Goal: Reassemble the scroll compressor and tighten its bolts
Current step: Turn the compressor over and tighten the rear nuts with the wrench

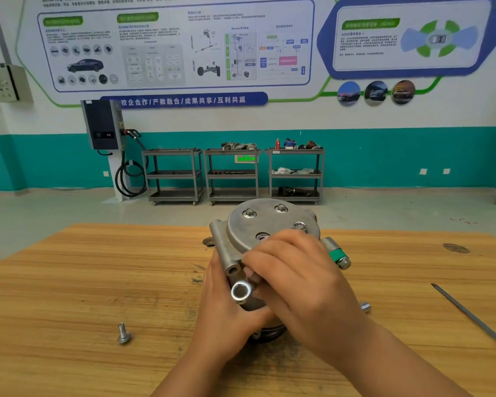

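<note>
The grey metal scroll compressor (249, 230) stands on the wooden table (83, 282), its round end cover tilted toward me with bolts (249, 213) seated in it. My left hand (226, 308) grips the lower side of the compressor body. My right hand (295, 270) lies over the near part of the cover, fingers curled round something at the cover's edge that they hide. A shiny socket (242, 292) pokes out just under its fingertips. One loose bolt (123, 333) stands head-down at the left.
A small metal piece (365, 307) lies right of the compressor. A long thin dark tool (470, 313) lies near the table's right edge. A green-capped fitting (338, 256) sticks out of the compressor's right side. Grey carts (232, 176) line the far wall.
</note>
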Demonstrator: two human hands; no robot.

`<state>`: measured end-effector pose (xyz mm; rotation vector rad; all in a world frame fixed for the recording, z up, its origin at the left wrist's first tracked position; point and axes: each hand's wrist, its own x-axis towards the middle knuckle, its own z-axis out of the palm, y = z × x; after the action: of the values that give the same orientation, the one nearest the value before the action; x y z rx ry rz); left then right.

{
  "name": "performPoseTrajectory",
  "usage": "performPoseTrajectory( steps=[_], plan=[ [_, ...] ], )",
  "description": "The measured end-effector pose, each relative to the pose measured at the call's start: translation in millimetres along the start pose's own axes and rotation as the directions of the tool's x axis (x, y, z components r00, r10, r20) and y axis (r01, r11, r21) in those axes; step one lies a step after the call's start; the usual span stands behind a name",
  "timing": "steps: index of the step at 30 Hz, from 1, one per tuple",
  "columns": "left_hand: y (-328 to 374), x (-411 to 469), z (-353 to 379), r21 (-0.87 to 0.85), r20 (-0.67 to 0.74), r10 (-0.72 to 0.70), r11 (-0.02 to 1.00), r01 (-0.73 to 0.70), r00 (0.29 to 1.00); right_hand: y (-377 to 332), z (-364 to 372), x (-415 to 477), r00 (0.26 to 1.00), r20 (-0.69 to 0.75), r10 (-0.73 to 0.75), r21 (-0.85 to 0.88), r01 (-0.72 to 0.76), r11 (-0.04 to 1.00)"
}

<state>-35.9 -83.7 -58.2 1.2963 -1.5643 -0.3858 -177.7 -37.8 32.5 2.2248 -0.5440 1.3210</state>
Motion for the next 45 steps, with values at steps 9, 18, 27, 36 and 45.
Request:
performPoseTrajectory(
  steps=[9, 18, 27, 36, 45],
  plan=[
    [9, -3, -5, -0.126, -0.055, 0.056, 0.990, -0.062, 0.997, 16, -24, 10, 0.973, -0.227, 0.032, 0.222, 0.020, 0.975],
    [10, -4, -6, -0.128, -0.078, 0.058, 0.989, -0.068, 0.995, 51, -31, 16, 0.595, 0.009, 0.804, 0.963, -0.220, 0.153],
    [9, -3, -6, -0.109, -0.074, 0.085, 0.990, -0.092, 0.994, 70, -26, 12, 0.458, 0.119, 0.881, 0.989, -0.137, -0.062],
    [9, -4, -7, -0.106, -0.065, 0.094, 0.989, -0.101, 0.993, 80, -19, 4, 0.409, 0.210, 0.888, 0.971, -0.190, -0.142],
    [10, -4, -7, -0.111, -0.059, 0.090, 0.989, -0.096, 0.994, 76, -6, -6, 0.322, 0.272, 0.907, 0.961, -0.147, -0.236]
  ],
)
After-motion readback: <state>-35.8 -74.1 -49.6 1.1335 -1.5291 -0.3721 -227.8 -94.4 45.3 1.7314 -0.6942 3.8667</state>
